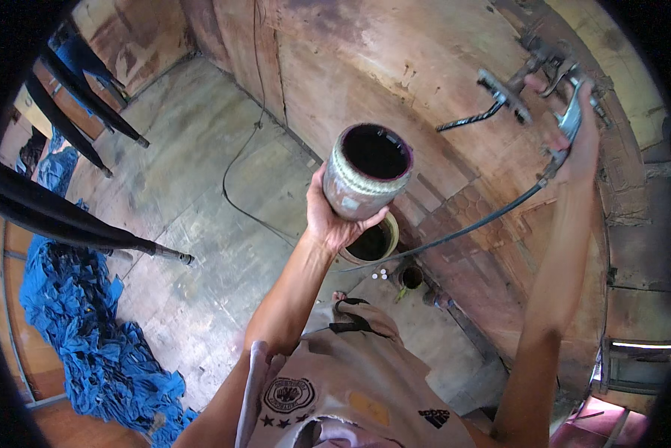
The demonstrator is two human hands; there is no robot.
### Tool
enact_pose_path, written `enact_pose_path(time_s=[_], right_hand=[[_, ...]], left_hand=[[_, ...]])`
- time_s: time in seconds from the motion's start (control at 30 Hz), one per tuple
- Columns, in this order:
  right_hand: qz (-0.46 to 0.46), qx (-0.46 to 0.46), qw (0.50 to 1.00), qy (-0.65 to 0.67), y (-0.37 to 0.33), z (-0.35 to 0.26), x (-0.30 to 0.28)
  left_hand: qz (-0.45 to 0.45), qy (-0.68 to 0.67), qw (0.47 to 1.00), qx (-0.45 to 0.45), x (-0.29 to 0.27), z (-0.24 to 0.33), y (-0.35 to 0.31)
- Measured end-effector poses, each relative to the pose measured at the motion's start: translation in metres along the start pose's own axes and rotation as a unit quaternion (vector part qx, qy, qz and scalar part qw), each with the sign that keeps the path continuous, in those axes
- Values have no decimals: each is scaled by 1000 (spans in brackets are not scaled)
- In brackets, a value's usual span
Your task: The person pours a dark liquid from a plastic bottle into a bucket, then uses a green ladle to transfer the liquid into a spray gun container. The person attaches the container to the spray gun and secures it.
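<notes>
My left hand [326, 220] is closed round a round metal cup [350, 196] with a pale, crusted rim, raised in front of my body. Its open top faces up and shows very dark liquid inside. Over at the right, my right hand [582, 142] grips a metal spray gun [571, 119], slightly smeared by motion. A round lid with a clamp [503, 97] sits on the gun, apart from the cup. From that lid a thin, dark-stained tube [470, 119] sticks out to the left. A dark hose [492, 216] runs from the gun's handle down behind the cup.
Below the cup stands a bucket [393, 230] with dark contents. Near it are a small dark pot [410, 278] and small white pieces [380, 275]. Blue cloth [96, 328] lies heaped at left, beneath black leg-shaped forms [74, 216]. A thin cable [227, 187] crosses the floor. A stained wall [365, 67] rises ahead.
</notes>
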State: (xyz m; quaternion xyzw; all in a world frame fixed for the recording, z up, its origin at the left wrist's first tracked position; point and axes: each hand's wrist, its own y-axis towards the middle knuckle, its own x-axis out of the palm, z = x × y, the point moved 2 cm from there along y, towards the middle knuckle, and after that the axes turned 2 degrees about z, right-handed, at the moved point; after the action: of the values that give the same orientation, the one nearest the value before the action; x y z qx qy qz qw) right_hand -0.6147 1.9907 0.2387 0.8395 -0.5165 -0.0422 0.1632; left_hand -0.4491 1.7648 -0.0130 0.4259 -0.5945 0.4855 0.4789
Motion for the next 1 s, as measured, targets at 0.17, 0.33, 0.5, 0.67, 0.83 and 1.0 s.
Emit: enact_pose_path(time_s=[0.17,0.33,0.5,0.67,0.83,1.0], right_hand=[[-14,118,992,-31,-13,74,-26],[-26,83,995,-46,-41,127,-34],[-60,53,994,-78,-56,142,-40],[-68,20,996,-55,-61,141,-44],[-52,-4,997,-63,-63,143,-41],[-70,-8,995,-71,-66,145,-42]], left_hand=[[-1,-6,1000,19,-16,-4,-5],[-18,-51,998,19,-20,-12,-18],[-27,-74,996,28,-19,-19,-28],[-32,-98,994,32,-20,-29,-33],[-38,-99,994,22,-18,-38,-31],[-30,-107,994,22,-15,-46,-35]])
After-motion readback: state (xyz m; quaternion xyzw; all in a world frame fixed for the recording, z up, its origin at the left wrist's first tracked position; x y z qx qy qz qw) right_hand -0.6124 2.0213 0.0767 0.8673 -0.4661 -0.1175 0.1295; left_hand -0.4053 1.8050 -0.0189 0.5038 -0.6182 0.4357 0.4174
